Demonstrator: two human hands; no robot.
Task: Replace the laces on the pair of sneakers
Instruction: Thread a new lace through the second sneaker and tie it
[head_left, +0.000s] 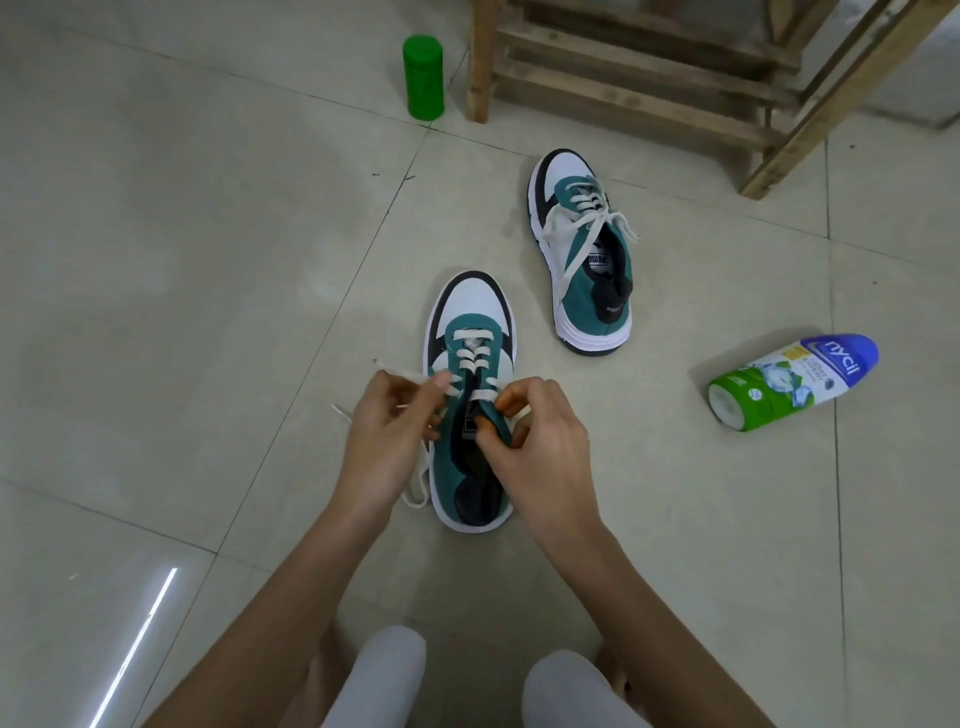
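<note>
A teal, white and black sneaker (470, 312) lies on the floor in front of me, toe pointing away, with a cream lace (475, 359) crossed through its lower eyelets. My left hand (387, 436) pinches one lace end at the shoe's left side; the loose tip (340, 411) sticks out to the left. My right hand (540, 441) grips the right eyelet edge near the tongue, fingers curled. The second sneaker (589, 291) lies farther off to the right, its lace (574, 218) threaded and hanging loose.
A powder bottle (795, 382) lies on its side on the tiled floor at right. A green cylindrical container (425, 78) stands at the back beside a wooden frame (649, 78). My knees in white trousers (384, 675) show at the bottom.
</note>
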